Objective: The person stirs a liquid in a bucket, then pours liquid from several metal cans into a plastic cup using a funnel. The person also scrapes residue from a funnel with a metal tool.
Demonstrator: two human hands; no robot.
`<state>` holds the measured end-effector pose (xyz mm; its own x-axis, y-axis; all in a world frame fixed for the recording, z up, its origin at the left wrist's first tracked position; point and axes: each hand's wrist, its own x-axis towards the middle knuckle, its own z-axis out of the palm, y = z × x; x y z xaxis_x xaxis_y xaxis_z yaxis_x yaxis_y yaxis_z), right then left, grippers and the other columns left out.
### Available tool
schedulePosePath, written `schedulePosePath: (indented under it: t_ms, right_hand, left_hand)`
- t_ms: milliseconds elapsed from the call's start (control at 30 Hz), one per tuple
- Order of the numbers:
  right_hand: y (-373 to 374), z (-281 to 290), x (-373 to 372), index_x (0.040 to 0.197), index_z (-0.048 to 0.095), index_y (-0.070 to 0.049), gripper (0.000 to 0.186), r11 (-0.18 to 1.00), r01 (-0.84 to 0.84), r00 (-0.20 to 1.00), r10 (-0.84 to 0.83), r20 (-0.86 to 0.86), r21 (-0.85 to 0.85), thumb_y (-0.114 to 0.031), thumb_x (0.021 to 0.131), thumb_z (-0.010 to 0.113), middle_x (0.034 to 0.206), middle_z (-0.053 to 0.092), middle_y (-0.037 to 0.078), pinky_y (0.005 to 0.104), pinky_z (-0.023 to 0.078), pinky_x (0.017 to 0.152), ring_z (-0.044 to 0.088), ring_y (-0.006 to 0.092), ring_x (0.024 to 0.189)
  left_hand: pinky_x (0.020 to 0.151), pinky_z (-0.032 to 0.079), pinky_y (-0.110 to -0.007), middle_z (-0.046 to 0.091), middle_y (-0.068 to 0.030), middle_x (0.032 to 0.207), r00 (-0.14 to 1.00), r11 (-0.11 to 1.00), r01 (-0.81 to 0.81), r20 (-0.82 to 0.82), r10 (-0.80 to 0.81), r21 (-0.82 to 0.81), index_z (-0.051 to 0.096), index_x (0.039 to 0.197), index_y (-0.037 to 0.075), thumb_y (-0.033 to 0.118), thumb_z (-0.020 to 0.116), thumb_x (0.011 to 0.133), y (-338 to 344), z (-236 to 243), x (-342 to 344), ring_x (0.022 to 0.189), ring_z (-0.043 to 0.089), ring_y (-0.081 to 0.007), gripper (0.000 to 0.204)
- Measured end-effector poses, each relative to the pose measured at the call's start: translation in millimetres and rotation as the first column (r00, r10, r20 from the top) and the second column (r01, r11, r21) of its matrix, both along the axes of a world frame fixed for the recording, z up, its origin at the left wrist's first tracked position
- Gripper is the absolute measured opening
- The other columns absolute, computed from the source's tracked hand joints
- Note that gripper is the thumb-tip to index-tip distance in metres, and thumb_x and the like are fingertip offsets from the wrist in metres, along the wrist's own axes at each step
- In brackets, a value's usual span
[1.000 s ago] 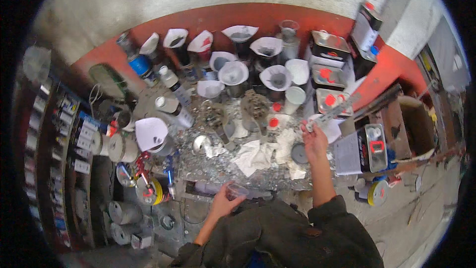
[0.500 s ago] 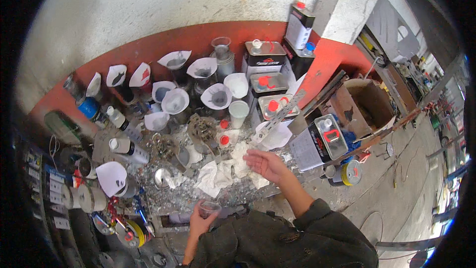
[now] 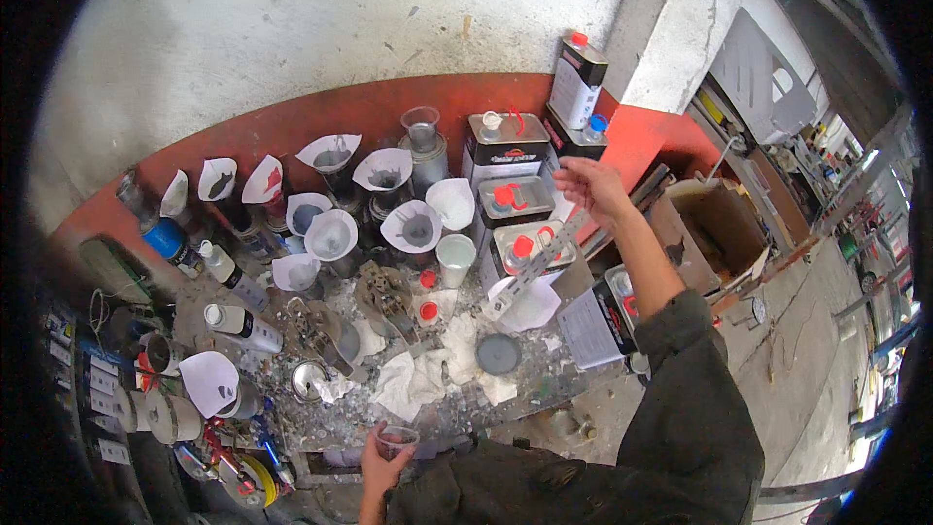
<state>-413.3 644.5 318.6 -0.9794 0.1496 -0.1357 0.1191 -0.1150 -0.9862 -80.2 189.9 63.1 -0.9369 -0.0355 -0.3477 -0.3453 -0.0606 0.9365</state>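
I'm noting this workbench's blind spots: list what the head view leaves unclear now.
Head view, all four:
Clear round plastic cup in the left hand: contents too small to tell.
Blue-capped black metal can: right hand overlaps it, contact unclear.
White-labelled rectangular metal can: upper right part hidden by dark cloth sleeve.
Dark rack with white rectangular labels: left end lost in black lens rim.

Diffuse light, mod. bright; bench [image 3: 539, 374] evenly lit w/ soft shadows. Wall [image 3: 389, 19] brightest nr centre, falls off to L. R rim blown out, strong light that side. L shelf [image 3: 70, 418] & sleeve [image 3: 690, 399] v. dark, detail lost. Slight glare on can tops [image 3: 532, 125]. Heavy fisheye: red band [image 3: 389, 102] bows, corners black, blue fringe at rim. Rt hand [image 3: 595, 188] edges & small print soft.
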Motion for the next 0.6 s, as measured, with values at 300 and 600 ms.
schedulePosePath:
  t_ms: [300,600]
  right_hand:
    - [45.7,-52.0,-217.9,0.102,0.068,0.0,0.026,0.768,0.109,0.982,0.015,-0.189,0.631,-0.02,0.085,0.067,0.08,0.067,0.006,0.0295,0.052,0.06,0.063,0.0132,0.067]
    - [-3.8,-52.5,-268.5,0.086,0.064,-0.006,0.01,0.991,0.068,0.992,-0.08,0.103,0.117,-0.016,0.086,0.064,0.07,0.059,0.005,0.0287,0.028,0.04,0.042,0.0123,0.048]
  left_hand:
    - [0.066,0.052,-0.03,0.061,-0.0083,0.098,0.943,0.942,-0.332,0.039,0.331,0.043,0.036,0.145,-0.003,0.007,0.077,0.082,-4.2,0.8,30.4,0.076,0.061,-0.0148,0.076]
    - [0.097,0.049,-0.047,0.056,-0.0159,0.123,0.765,0.77,-0.634,0.202,0.612,0.069,0.042,0.145,0.002,0.011,0.06,0.096,13.3,54.1,108.7,0.107,0.055,-0.0269,0.053]
